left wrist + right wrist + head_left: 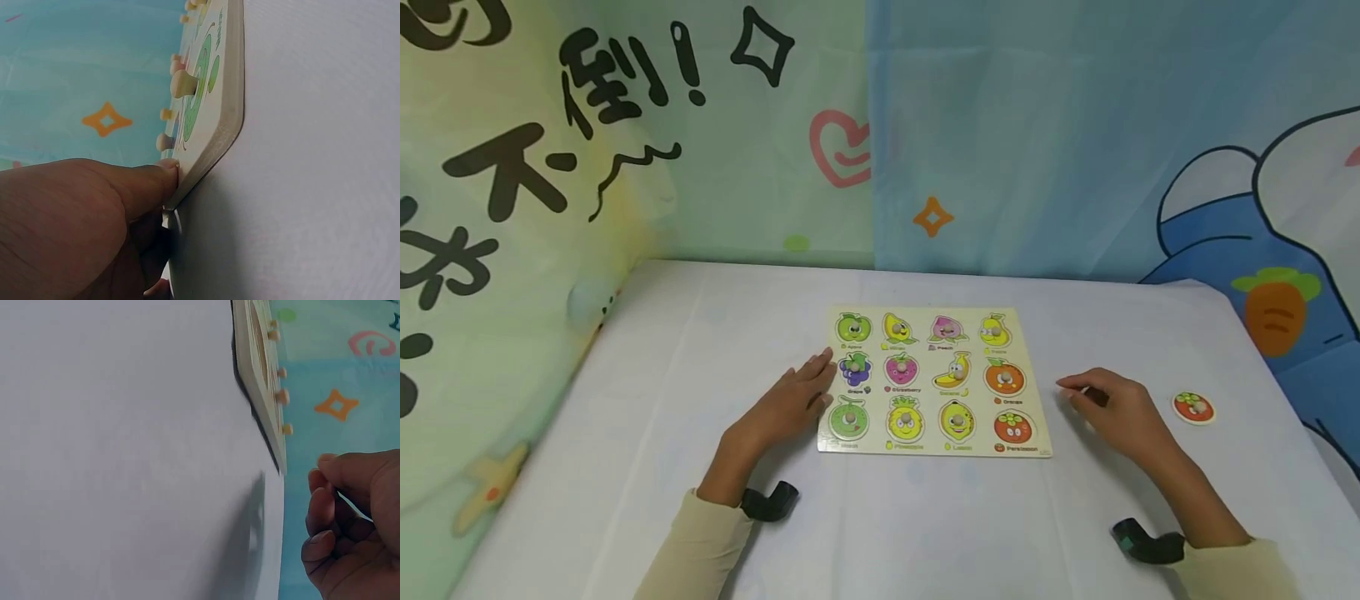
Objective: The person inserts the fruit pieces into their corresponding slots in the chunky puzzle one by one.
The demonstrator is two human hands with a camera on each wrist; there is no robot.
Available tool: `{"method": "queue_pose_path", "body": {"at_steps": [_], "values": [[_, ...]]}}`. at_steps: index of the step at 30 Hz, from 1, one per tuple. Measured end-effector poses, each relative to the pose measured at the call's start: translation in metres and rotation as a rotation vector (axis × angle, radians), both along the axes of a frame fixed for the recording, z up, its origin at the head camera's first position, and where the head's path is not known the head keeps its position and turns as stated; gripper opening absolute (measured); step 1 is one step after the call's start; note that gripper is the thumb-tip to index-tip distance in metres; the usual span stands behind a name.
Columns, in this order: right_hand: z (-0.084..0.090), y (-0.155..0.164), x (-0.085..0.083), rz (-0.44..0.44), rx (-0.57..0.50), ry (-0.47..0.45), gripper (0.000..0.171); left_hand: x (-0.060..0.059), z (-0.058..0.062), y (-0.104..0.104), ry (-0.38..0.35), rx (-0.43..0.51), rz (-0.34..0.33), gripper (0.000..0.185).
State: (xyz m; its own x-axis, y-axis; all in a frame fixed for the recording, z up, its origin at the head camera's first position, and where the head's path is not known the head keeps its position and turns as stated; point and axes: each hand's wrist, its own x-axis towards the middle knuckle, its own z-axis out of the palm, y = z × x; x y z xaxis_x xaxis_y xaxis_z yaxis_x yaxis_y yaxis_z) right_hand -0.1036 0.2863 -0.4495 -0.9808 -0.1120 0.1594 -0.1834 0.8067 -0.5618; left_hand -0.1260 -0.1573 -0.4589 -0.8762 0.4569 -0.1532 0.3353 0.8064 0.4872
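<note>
A pale wooden fruit puzzle board point(934, 451), with knobbed fruit pieces and printed fruit names, lies on the white table. My left hand point(789, 397) rests at the board's left edge, fingers fairly straight. In the left wrist view, the thumb of my left hand point(81, 219) touches the board's corner; its other fingers are partly hidden. To the right of the board my right hand point(1112, 412) hovers with loosely bent fingers, holding nothing. Beyond it lies a loose red persimmon puzzle piece point(1193, 407). The board's persimmon spot point(1012, 427), bottom right, shows a matching picture.
White cloth point(925, 533) covers the table. A printed curtain point(1037, 125) hangs behind and on the left side. Black wrist cameras point(771, 502) are strapped on both wrists, above beige sleeves.
</note>
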Motion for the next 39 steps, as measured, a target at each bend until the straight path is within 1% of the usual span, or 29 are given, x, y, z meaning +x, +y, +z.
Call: {"method": "queue_pose_path", "body": {"at_steps": [5, 8, 12, 15, 20, 27, 31, 33, 35, 39], "values": [[-0.001, 0.021, -0.002, -0.063, -0.045, 0.025, 0.019, 0.0, 0.001, 0.001, -0.004, -0.014, 0.004, 0.055], [-0.001, 0.033, -0.003, -0.12, -0.072, 0.029, 0.021, 0.001, 0.002, 0.001, -0.007, -0.023, 0.004, 0.055], [0.0, 0.05, -0.002, -0.178, -0.056, 0.029, 0.025, 0.0, 0.003, 0.0, -0.003, -0.019, 0.001, 0.055], [-0.001, 0.063, 0.001, -0.219, -0.017, 0.014, 0.028, 0.0, 0.003, 0.001, -0.004, -0.012, -0.003, 0.055], [-0.005, 0.085, 0.006, -0.322, 0.003, -0.052, 0.034, 0.0, 0.002, 0.001, -0.002, -0.003, -0.014, 0.055], [-0.008, 0.11, 0.006, -0.481, -0.075, -0.181, 0.048, 0.0, 0.003, 0.0, -0.001, -0.022, 0.001, 0.054], [-0.013, 0.124, 0.006, -0.59, -0.089, -0.222, 0.051, 0.0, 0.003, 0.0, -0.002, -0.021, 0.001, 0.055], [-0.016, 0.128, 0.006, -0.613, -0.083, -0.224, 0.05, 0.0, 0.003, 0.0, -0.003, -0.023, 0.001, 0.055], [-0.02, 0.132, 0.006, -0.616, -0.078, -0.225, 0.049, 0.0, 0.002, 0.001, -0.001, -0.021, -0.001, 0.055], [-0.025, 0.139, 0.006, -0.604, -0.069, -0.291, 0.051, 0.0, 0.001, 0.001, 0.009, -0.01, -0.007, 0.055]]}}
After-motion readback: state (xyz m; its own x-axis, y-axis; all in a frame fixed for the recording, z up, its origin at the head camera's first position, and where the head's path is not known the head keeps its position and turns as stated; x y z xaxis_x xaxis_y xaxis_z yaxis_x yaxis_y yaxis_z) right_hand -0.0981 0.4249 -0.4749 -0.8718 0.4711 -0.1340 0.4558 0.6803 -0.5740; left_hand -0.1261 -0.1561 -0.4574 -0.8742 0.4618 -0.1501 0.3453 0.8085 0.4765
